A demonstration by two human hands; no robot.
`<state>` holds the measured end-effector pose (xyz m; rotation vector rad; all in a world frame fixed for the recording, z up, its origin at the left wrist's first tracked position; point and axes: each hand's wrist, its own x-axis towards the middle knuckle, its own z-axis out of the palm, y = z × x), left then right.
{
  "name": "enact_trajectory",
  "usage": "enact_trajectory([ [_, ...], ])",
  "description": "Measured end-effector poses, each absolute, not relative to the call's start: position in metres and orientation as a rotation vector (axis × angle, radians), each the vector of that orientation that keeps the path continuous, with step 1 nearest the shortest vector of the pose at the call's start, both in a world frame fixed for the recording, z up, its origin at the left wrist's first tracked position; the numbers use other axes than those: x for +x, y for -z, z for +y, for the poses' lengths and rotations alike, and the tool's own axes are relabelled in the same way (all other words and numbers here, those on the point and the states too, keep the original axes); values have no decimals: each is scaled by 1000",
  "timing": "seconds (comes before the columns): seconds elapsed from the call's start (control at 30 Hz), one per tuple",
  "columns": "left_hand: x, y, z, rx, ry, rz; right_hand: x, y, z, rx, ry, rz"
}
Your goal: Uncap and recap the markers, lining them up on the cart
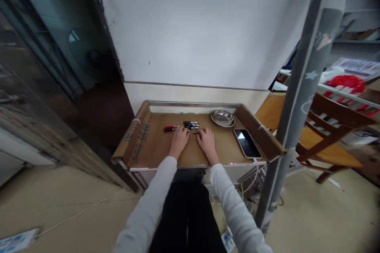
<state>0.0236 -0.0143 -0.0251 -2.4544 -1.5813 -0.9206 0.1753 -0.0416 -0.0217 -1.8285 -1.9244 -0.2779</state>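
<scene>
My left hand [180,139] rests over the cardboard-lined table, beside a red pen [170,127] and a black pen lying under it; its fingers are bent and what they hold, if anything, is too small to name. Just to its right, my right hand [206,141] has its fingertips at a small dark piece [195,133], pinched or touched at the thumb. Several black pens [190,124] lie in a group just beyond both hands.
A round metal dish [223,118] sits at the back right of the table [157,154]. Nearer lies a phone [247,143] with a white cable. Raised cardboard edges flank both sides. A grey post [299,87] and wooden chair [329,138] stand to the right.
</scene>
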Motion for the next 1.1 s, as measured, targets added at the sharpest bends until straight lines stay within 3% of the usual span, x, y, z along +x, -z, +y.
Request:
enact_trajectory([
  [0.47, 22, 23, -15, -2604, 947, -1515, 175, 17, -42, -1684, 209, -2050],
  [0.77, 19, 15, -23, -2767, 1215, -1362, 176, 13, -45, -1496, 80, -2147],
  [1.1, 25, 25, -16, -2622, 961, -1458, 178, 18, -46, -1887, 296, -1818],
])
